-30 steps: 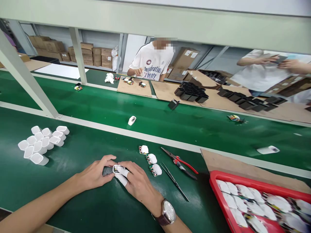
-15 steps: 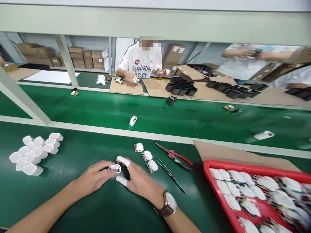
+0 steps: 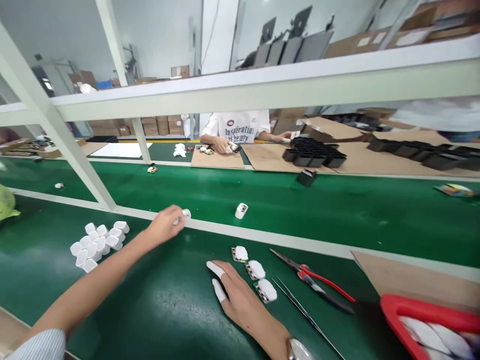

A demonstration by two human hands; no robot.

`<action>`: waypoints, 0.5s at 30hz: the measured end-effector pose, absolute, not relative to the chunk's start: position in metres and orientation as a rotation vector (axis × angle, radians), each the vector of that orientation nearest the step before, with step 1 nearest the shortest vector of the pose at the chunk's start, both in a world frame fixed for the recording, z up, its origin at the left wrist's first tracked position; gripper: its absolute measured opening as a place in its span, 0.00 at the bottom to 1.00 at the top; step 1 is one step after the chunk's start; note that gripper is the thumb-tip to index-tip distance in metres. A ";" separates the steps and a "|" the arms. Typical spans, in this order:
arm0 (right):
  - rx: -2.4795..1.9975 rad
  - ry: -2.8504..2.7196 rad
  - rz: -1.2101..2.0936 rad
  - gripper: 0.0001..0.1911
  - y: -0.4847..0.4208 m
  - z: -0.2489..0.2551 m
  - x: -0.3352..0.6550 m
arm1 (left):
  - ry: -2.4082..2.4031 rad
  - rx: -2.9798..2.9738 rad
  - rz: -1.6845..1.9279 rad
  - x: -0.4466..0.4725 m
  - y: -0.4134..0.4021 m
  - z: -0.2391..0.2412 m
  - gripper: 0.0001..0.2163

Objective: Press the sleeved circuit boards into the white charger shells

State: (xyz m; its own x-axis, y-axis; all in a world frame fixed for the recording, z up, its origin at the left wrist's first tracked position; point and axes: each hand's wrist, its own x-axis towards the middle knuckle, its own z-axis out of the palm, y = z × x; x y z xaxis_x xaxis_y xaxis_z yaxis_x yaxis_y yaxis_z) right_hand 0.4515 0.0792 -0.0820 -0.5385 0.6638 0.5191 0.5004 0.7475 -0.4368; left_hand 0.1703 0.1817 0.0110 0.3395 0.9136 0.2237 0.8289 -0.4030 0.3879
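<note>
My left hand [image 3: 165,225] is stretched forward over the pale rail, its fingers closed on a small white plastic housing [image 3: 186,214]. On the green bench my right hand [image 3: 240,300] rests low with nothing in it, thumb and index finger apart, both tips in white finger cots. Just beyond it lie several small circuit boards with white padding [image 3: 255,270]. A pair of red-and-black long-nose pliers [image 3: 311,280] and metal tweezers [image 3: 305,315] are to their right. Several empty white housings [image 3: 93,245] stand grouped left of my left forearm.
Past the rail [image 3: 262,236], another white housing [image 3: 241,210] and a black box [image 3: 307,177] sit on the green belt [image 3: 202,185]. A red tray [image 3: 397,312] of padded boards is at right. Across the belt, a person [image 3: 236,130] works beside several black boxes [image 3: 315,150].
My left hand has carried the white housing forward from the bench to the rail, away from my right hand. My right hand stays low on the bench. The view has tilted up and turned left.
</note>
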 end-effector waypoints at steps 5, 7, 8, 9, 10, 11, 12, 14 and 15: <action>-0.839 -2.256 0.219 0.26 0.080 -0.089 0.451 | 2.011 2.200 0.480 0.123 0.265 0.038 0.13; -0.838 -2.282 0.175 0.25 0.078 -0.088 0.451 | 2.056 2.176 0.375 0.109 0.261 0.041 0.16; -0.839 -2.303 0.136 0.25 0.077 -0.086 0.452 | 2.076 2.170 0.321 0.101 0.252 0.042 0.18; -0.850 -2.319 0.083 0.25 0.076 -0.082 0.455 | 2.101 2.164 0.267 0.093 0.240 0.044 0.22; -0.883 -2.322 0.017 0.24 0.077 -0.078 0.459 | 2.135 2.155 0.211 0.083 0.226 0.046 0.26; -0.949 -2.308 -0.053 0.23 0.080 -0.073 0.465 | 2.176 2.136 0.144 0.071 0.212 0.048 0.29; -1.046 -2.275 -0.121 0.22 0.084 -0.069 0.472 | 2.218 2.108 0.072 0.059 0.199 0.050 0.31; -1.269 -2.188 -0.212 0.17 0.096 -0.062 0.485 | 2.254 2.070 -0.066 0.034 0.181 0.052 0.33; -1.357 -2.160 -0.230 0.15 0.102 -0.060 0.490 | 2.241 2.076 -0.117 0.023 0.176 0.050 0.31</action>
State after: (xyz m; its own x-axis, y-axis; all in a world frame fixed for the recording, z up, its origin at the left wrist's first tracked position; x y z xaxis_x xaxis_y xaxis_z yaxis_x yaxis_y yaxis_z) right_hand 0.4904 0.1017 -0.0604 -0.3206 0.7712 0.5500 0.8696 0.4698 -0.1518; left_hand 0.0232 0.1760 0.0498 -0.0759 0.9906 -0.1135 0.9971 0.0765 0.0011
